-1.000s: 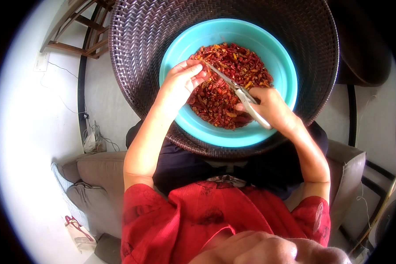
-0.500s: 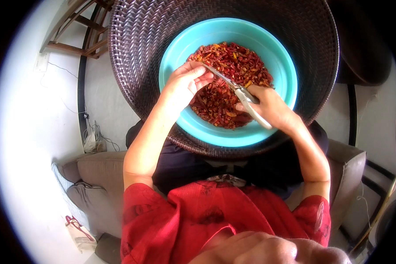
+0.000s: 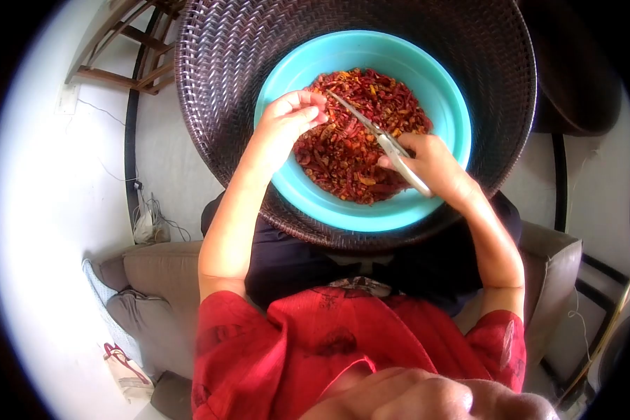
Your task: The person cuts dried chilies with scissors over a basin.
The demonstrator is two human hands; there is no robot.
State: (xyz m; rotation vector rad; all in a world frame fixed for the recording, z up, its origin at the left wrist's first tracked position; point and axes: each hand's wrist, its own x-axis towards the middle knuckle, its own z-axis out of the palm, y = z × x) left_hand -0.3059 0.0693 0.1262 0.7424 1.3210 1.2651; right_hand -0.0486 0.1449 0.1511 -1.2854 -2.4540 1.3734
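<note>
A turquoise basin (image 3: 360, 222) holds a heap of dried red chili pieces (image 3: 357, 157), some of them orange or yellow. My right hand (image 3: 430, 164) is wrapped round the white handles of the scissors (image 3: 392, 150), over the right part of the heap. The scissor blades point up and left, their tips close to the fingers of my left hand. My left hand (image 3: 287, 122) hovers over the basin's left side, thumb and fingers drawn together; whatever is between them is too small to make out.
The basin sits in a large dark woven basket (image 3: 217, 91) in front of my lap. A grey sofa (image 3: 164, 269) is around me. At the upper left stands a wooden frame (image 3: 129, 80); cables (image 3: 154, 210) lie at the left.
My left hand has shifted slightly left and back from the scissors, its fingers curling differently. The scissors have moved slightly right, and a small gap separates their tips from my left fingers.
</note>
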